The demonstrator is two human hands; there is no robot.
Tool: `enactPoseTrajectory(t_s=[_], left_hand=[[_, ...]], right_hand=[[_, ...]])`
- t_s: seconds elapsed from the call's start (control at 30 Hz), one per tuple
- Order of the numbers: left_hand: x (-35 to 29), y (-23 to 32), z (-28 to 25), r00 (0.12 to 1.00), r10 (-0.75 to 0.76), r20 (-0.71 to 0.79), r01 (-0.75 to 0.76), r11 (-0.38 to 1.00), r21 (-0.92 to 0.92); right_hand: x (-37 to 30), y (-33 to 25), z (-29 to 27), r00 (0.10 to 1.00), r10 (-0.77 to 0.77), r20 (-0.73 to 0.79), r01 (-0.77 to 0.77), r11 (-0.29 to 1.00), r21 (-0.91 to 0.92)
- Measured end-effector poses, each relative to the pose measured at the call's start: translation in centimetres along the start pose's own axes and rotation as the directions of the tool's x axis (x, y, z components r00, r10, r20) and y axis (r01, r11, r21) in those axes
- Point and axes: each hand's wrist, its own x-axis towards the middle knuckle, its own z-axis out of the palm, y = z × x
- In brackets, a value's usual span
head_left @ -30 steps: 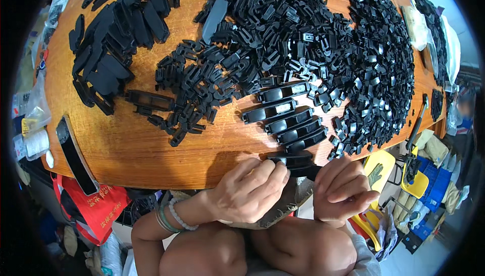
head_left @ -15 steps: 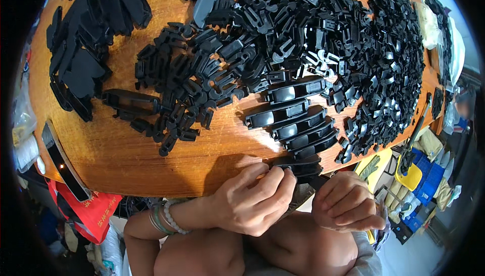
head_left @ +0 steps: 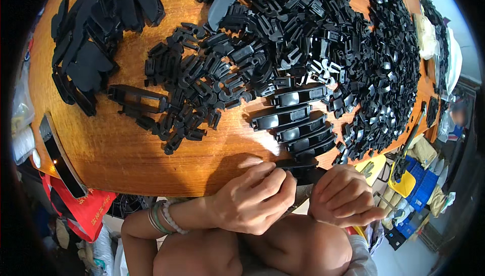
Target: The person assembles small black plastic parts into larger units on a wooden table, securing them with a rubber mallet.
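Note:
At the table's front edge, my left hand [head_left: 255, 197] is closed, fingertips pinching the left end of a long black plastic part [head_left: 299, 166]. My right hand [head_left: 344, 195] is curled at that part's right end, gripping it; the fingertips are turned away and partly hidden. Just beyond the hands lies a row of similar long black plastic housings [head_left: 295, 132], side by side. Left of this row spreads a loose pile of small black forked clips [head_left: 222, 81]. One long open black frame [head_left: 137, 99] rests apart at the left.
Flat black covers [head_left: 91, 66] are stacked at the far left of the wooden table [head_left: 136, 159]. Tiny black pieces [head_left: 389, 74] are heaped along the right. A dark, shiny strip [head_left: 63, 155] lies on the left edge. A red bag [head_left: 83, 208] hangs below; a blue crate [head_left: 424, 182] stands right.
The view has shifted slightly, so the table's contents appear a little displaced. Both hands keep nearly the same pose at the black plastic part; the right hand sits slightly closer to the left.

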Motion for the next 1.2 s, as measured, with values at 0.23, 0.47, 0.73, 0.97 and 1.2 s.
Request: enactPoseTrajectory(t_s=[0.23, 0.47, 0.73, 0.97, 1.2], left_hand=[[0.1, -0.2, -0.1, 0.999, 0.030, 0.034, -0.028, 0.999, -0.033], [0.6, 0.2, -0.7, 1.000, -0.018, 0.010, 0.017, 0.999, 0.027], [0.7, -0.1, -0.8, 0.975, -0.024, 0.220, 0.005, 0.996, 0.088], [0.7, 0.0, -1.1, 0.971, -0.025, 0.237, -0.005, 0.993, 0.122], [0.5, -0.2, -0.4, 0.976, -0.098, 0.197, 0.093, 0.995, 0.036]], right_hand=[[-0.2, 1.2, -0.2, 0.987, -0.081, 0.137, 0.086, 0.996, -0.035], [2.9, -0.4, -0.8, 0.997, -0.062, -0.038, 0.062, 0.998, 0.000], [3.4, 1.0, -0.8, 0.999, 0.034, 0.010, -0.033, 0.999, -0.036], [3.2, 1.5, 0.0, 0.997, 0.054, 0.055, -0.055, 0.998, 0.028], [4.8, 1.2, -0.7, 0.997, -0.033, -0.073, 0.040, 0.995, 0.097]])
